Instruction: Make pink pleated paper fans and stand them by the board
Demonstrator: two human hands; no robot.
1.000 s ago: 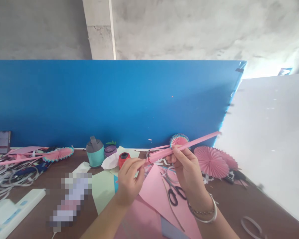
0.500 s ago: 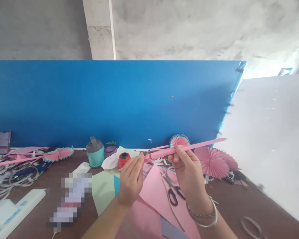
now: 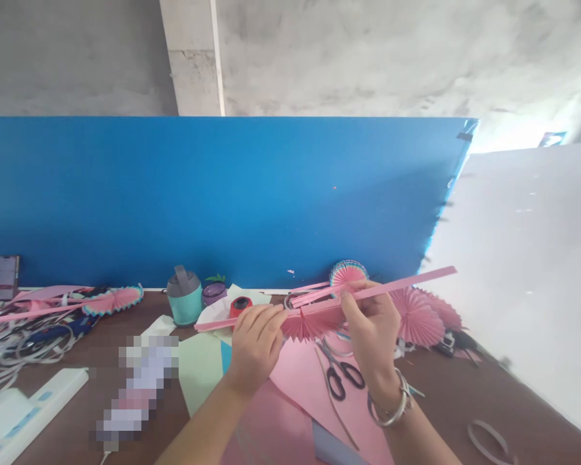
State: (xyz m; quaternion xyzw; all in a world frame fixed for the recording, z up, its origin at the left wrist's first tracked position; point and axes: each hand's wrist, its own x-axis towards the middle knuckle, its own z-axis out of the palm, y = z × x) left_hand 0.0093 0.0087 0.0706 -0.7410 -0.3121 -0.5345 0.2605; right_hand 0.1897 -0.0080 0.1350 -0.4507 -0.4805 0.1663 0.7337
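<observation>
Between my two hands, above the table, a pink pleated paper fan [image 3: 306, 326] is partly spread, its folds hanging downward. My left hand [image 3: 256, 345] is closed on its left part, and a flat pink end sticks out to the left past the fingers. My right hand [image 3: 372, 339], with bracelets at the wrist, pinches the right part between thumb and fingers. One long pink paper strip [image 3: 421, 279] runs out to the upper right from that hand, and shorter pink strips [image 3: 314, 296] point left from it. The fingers hide where these pieces meet.
Scissors [image 3: 334, 363] lie on pink paper sheets [image 3: 281, 420] below my hands. Behind are red tape [image 3: 241, 303], a teal cup [image 3: 184, 307] and finished pink pleated rosettes [image 3: 416, 316]. A power strip [image 3: 43, 407] and tangled white strips [image 3: 10, 349] lie left, before a blue partition [image 3: 223, 200].
The narrow folded pink bundle has opened into a partly fanned shape between my hands. Its left end and the shorter strips now show. My right hand has turned and shifted slightly right.
</observation>
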